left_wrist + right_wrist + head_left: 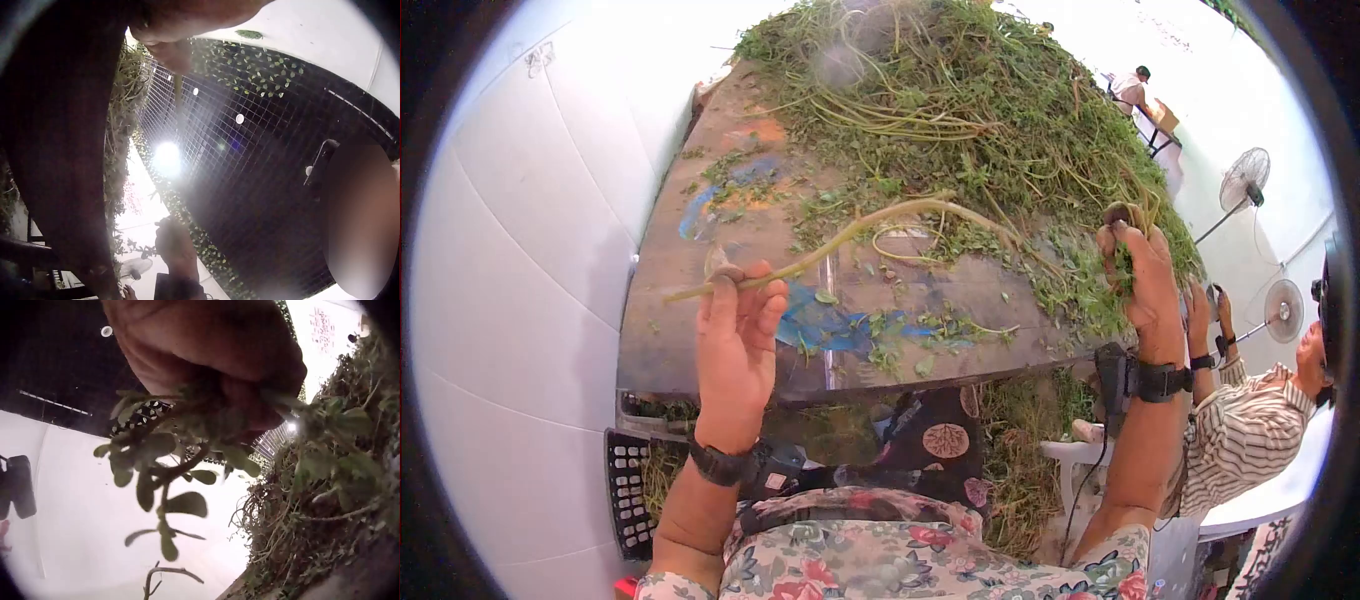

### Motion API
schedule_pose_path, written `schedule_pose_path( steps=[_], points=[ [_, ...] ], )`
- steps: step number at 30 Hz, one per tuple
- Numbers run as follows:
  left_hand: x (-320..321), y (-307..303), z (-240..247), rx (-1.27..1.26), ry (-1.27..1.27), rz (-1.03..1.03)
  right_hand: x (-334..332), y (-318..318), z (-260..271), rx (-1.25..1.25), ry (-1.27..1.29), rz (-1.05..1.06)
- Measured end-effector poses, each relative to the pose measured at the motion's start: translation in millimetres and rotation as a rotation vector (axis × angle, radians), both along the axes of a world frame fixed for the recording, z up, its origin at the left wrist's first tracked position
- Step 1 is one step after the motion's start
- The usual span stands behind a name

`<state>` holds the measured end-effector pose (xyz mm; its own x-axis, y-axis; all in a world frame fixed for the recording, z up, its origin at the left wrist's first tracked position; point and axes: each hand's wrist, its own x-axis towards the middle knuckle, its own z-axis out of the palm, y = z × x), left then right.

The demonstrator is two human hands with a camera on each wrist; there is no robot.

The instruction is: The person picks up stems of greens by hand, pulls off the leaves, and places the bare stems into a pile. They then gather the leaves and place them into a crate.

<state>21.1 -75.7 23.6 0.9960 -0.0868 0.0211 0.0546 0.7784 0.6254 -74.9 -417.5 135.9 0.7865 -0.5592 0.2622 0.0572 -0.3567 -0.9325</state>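
Observation:
A long pale stem (870, 218) arches over the table; its left end is pinched between the thumb and fingers of the left hand (738, 350). At the pile's right edge the right hand (1145, 275) grips leafy stems with curled fingers. In the right wrist view, small rounded leaves (187, 504) hang below the right hand (212, 350). The left wrist view shows part of the left hand (200, 19) with a blurred stem (178, 94) below its fingertip. Whether the long stem reaches the right hand cannot be told.
A large heap of green plants (960, 110) covers the back and right of the table (710, 350), with loose leaves scattered nearer. A black crate (630, 500) stands below left. Another person in a striped shirt (1250, 430) is at the right, near two fans (1284, 312).

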Motion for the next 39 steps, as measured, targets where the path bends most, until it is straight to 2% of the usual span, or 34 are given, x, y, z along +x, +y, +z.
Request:
schedule_pose_path(
  steps=[3,6,10,13,16,19,22,28,32,35,39],
  points=[
    [1,1,-2,0.029,-0.021,0.010,-11,6,5,-0.110,0.137,0.078],
    [-1,1,0,0.085,-0.013,0.008,-16,21,3,-0.268,0.147,0.059],
    [-1,0,-1,0.010,-0.042,-0.049,-15,65,7,-0.309,0.067,0.095],
    [-4,-3,0,0.006,-0.151,-0.046,-10,92,15,-0.354,0.131,0.154],
    [-7,-2,0,0.034,-0.188,-0.078,-2,113,16,-0.613,0.137,0.173],
    [-15,-3,6,0.055,-0.242,-0.114,11,132,11,-0.731,0.121,0.365],
    [-20,-1,15,0.056,-0.278,-0.133,29,146,-4,-0.902,-0.052,0.534],
    [-29,5,25,0.184,-0.419,-0.102,38,161,-10,-1.151,0.056,0.506],
    [-25,12,19,0.278,-0.571,-0.011,39,152,-18,-1.148,-0.020,0.408],
    [-21,13,18,0.347,-0.547,0.043,36,146,-13,-1.183,0.027,0.361],
    [-19,15,20,0.225,-0.381,-0.011,38,142,-13,-1.150,-0.011,0.363]
  ],
)
